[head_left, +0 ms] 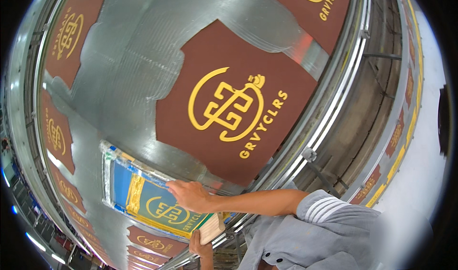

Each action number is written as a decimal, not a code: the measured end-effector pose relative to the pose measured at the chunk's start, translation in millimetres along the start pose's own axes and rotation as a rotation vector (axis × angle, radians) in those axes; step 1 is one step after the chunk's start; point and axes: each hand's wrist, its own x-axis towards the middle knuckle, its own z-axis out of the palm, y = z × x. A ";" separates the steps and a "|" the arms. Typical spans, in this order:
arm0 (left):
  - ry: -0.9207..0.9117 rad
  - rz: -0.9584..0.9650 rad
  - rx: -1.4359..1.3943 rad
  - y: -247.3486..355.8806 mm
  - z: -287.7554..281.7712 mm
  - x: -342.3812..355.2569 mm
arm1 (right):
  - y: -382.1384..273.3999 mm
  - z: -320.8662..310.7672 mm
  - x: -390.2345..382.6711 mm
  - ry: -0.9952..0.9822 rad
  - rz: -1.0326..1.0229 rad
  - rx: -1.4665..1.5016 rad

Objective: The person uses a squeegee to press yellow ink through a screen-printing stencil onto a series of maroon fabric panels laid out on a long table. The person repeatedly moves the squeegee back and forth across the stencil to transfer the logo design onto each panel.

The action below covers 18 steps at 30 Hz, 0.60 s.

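A screen-printing frame [108,184], taped at its edges, lies tilted at the lower left over the metal table. Its blue-green mesh carries a line design, and a band of yellow ink [134,193] crosses it. My right hand [191,197] grips the frame's upper edge, fingers curled over it. At the lower edge, my left hand [199,245] holds the frame beside a pale wooden block [212,228], which looks like a squeegee handle. Part of the left hand is hidden below the frame. Just above lies a brown shirt-shaped fabric panel [183,122] with a yellow print.
The long metal printing table [129,74] bears several more printed brown panels [69,41]. Metal rails [341,91] run along its near side. Across the gap at right stands another table [403,122] with similar panels and a yellow edge.
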 end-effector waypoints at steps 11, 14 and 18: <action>-0.005 0.043 0.174 -1.6 -10.1 -15.8 | -5.3 8.2 -6.5 -0.038 -0.053 -0.088; -0.077 -0.093 0.157 9.0 -8.7 -12.8 | -2.6 -3.0 -7.0 -0.028 -0.050 -0.106; -0.066 -0.086 -0.035 -3.4 -3.8 -14.2 | -4.4 0.7 -7.6 0.029 -0.054 -0.126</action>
